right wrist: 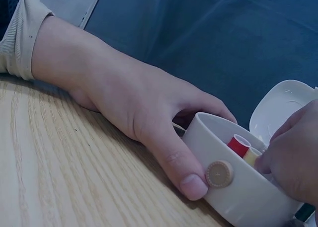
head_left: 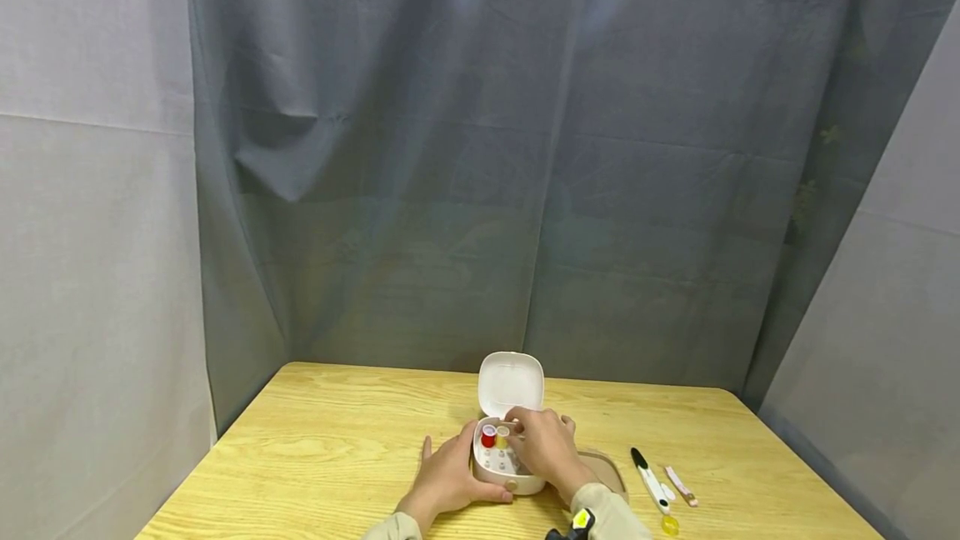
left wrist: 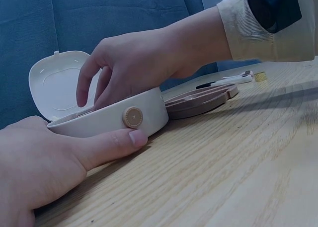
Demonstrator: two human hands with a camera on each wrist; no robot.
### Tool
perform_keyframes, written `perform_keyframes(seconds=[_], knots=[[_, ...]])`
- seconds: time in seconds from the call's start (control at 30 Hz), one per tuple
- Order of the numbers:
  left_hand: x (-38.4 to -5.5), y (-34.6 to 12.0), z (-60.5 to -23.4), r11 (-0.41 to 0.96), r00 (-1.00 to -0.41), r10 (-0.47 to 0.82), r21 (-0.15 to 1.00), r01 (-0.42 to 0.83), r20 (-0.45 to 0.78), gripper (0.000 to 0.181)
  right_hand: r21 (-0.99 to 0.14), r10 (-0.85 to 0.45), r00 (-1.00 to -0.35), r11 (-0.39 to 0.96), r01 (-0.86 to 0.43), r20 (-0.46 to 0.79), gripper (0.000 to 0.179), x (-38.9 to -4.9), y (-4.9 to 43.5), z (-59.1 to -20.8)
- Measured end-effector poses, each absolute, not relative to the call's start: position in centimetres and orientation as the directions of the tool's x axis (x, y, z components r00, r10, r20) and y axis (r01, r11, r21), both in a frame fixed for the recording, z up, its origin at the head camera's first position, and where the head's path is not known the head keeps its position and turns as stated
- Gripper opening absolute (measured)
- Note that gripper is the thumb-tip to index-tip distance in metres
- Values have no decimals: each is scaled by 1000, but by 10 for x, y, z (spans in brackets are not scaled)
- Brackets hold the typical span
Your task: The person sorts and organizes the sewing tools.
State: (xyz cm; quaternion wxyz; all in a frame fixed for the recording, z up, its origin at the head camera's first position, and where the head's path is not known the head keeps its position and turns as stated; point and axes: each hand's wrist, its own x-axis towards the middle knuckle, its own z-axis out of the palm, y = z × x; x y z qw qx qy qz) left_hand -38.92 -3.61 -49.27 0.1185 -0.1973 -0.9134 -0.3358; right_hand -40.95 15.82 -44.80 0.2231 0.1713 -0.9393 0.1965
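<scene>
Box [head_left: 531, 486] sits on the bench [head_left: 360, 432], lid [head_left: 510, 382] open behind it. My left hand [head_left: 450, 473] is curled round its left side, thumb on the front by the button [left wrist: 132, 117]. My right hand [head_left: 551, 444] reaches inside, near the yellow spool [head_left: 502, 438] and red spool [head_left: 489, 437]; fingertips partly hidden, can't tell if they pinch anything. Box looks light, stiff, smooth, likely to slide, so I'd hold its side walls; spools best taken by the rims

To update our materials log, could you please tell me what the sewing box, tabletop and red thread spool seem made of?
Sewing box: probably plastic, given its smooth, softly shining walls. Tabletop: wood or wood-look laminate, with streaky grain and low sheen. Red thread spool: likely smooth plastic under red thread, given its white rim.
</scene>
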Motion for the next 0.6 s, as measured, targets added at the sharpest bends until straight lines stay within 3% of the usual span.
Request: perform_keyframes(seconds=[0.37,0.6], knots=[[-390,-35,-494,701,-893,278,561,440,354,125,-319,-150,-853,884,-342,500,19,-410,170,-443],[-389,-37,-494,700,-896,281,565,437,345,127,-322,-136,-821,875,-362,555,24,-410,184,-442]])
